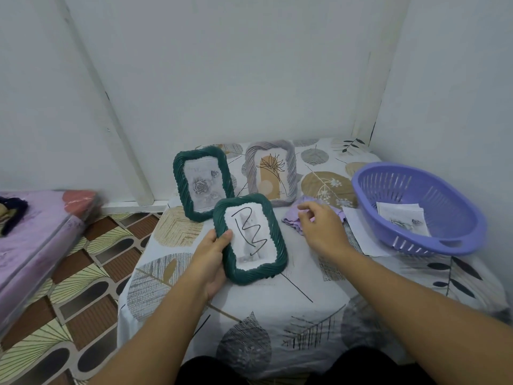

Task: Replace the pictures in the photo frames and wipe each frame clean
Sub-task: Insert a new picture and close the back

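My left hand [212,257] grips the left edge of a dark green frame [249,238], thumb on its front, holding it tilted above the table; black scribble marks its glass. My right hand [319,226] hovers with loosely bent fingers over a crumpled lilac cloth [291,218] and holds nothing. A second green frame [202,182] with a grey rose picture stands behind. Beside it a grey frame [270,172] with a line-drawn flower also stands upright.
The table [277,315] wears a leaf-patterned cover. A purple slotted basket [416,207] at the right holds a printed picture [402,220] and sits on white paper sheets [361,232]. Walls close the back and right. A mattress [36,240] lies on the floor at left.
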Demonstrator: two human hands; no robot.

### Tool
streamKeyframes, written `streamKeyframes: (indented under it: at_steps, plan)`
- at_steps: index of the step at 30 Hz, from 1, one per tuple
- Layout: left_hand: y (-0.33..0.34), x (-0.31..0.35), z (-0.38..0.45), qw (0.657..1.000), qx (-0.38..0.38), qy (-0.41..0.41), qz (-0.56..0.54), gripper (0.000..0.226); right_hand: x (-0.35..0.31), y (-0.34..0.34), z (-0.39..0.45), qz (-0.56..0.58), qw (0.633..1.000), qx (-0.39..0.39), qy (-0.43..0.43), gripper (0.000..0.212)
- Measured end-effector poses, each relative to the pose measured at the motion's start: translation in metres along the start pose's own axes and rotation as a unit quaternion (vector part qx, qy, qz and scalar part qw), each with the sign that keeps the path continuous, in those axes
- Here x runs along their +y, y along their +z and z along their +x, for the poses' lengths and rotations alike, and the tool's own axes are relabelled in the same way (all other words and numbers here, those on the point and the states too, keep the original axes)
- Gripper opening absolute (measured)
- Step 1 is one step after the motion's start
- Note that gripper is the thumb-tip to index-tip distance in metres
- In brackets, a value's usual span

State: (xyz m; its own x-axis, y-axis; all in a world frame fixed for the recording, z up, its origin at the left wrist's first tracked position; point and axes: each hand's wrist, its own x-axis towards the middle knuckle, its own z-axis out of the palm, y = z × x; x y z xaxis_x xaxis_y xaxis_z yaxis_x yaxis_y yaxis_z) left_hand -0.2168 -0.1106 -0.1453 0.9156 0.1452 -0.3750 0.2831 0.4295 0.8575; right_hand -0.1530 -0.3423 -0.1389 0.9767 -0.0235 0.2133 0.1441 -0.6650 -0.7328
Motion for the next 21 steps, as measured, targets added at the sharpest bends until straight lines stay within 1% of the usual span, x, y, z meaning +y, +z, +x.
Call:
streamKeyframes:
  at_steps: [3, 6, 9, 12, 14, 16, 19, 21]
  plan:
    - [-0.002, -0.004, 0.001, 1.0, -0.001, 0.011, 0.006, 0.024, 0.011, -0.001, 0.01, -0.142, 0.988, -0.061, -0.029, 0.034]
    - [-0.002, -0.004, 0.001, 1.0, -0.003, 0.015, 0.019, 0.023, 0.012, 0.0, 0.013, -0.231, 0.966, -0.114, -0.028, 0.047]
    - [-0.001, -0.004, 0.003, 0.999, -0.002, 0.018, 0.029, 0.022, 0.012, 0.005, 0.012, -0.298, 0.943, -0.145, -0.029, 0.045]
    - [-0.002, -0.004, 0.004, 0.999, -0.006, 0.02, 0.037, 0.023, 0.014, 0.008, 0.012, -0.336, 0.934, -0.11, -0.056, 0.034]
    - [-0.003, -0.004, 0.004, 0.999, -0.012, 0.024, 0.038, 0.023, 0.014, 0.007, 0.011, -0.346, 0.931, -0.096, -0.064, 0.037]
    - [-0.004, -0.005, 0.004, 0.999, -0.017, 0.029, 0.035, 0.024, 0.011, 0.003, 0.008, -0.331, 0.937, -0.096, -0.055, 0.036]
    - [-0.005, -0.006, 0.003, 0.998, -0.023, 0.04, 0.035, 0.025, 0.006, -0.001, 0.002, -0.278, 0.955, -0.092, -0.051, 0.029]
    - [-0.004, -0.005, 0.002, 0.998, -0.03, 0.044, 0.034, 0.026, 0.008, -0.001, -0.001, -0.277, 0.954, -0.097, -0.064, 0.032]
